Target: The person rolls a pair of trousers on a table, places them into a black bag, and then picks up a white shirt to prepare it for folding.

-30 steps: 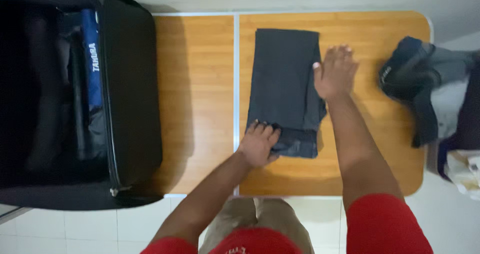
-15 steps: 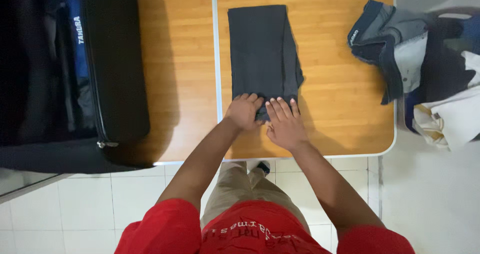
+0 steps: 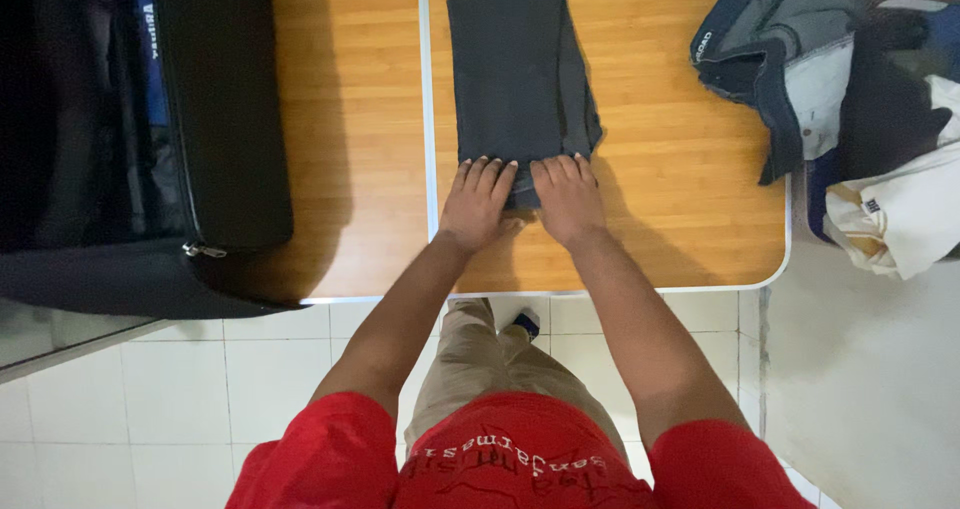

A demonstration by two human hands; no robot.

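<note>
A dark grey pair of trousers [image 3: 520, 74] lies folded into a long, narrow strip on the wooden bench [image 3: 680, 199], running from the top edge of the frame down toward the centre. Both hands rest side by side on its near end. The left hand [image 3: 477, 204] lies flat with the fingers spread over the lower left corner of the cloth, and the right hand [image 3: 568, 199] lies flat just beside it over the lower right corner. Neither hand is closed around anything; the palms press down and the fingertips reach onto the fabric, while the heels of the hands sit on the bare wood.

Judging from how it lies, the lengthwise folding looks finished: the strip is even, with one slight bulge along its right edge. The crosswise fold has not been made, since the full length is laid out flat.

At the left of the frame an open black suitcase [image 3: 220, 119] sits on the bench, with dark contents and something blue inside. At the upper right a loose pile of clothes [image 3: 800, 79] hangs over the bench edge, none of it folded, next to a white garment [image 3: 910, 219]. Below, a tiled floor [image 3: 180, 399] shows.
</note>
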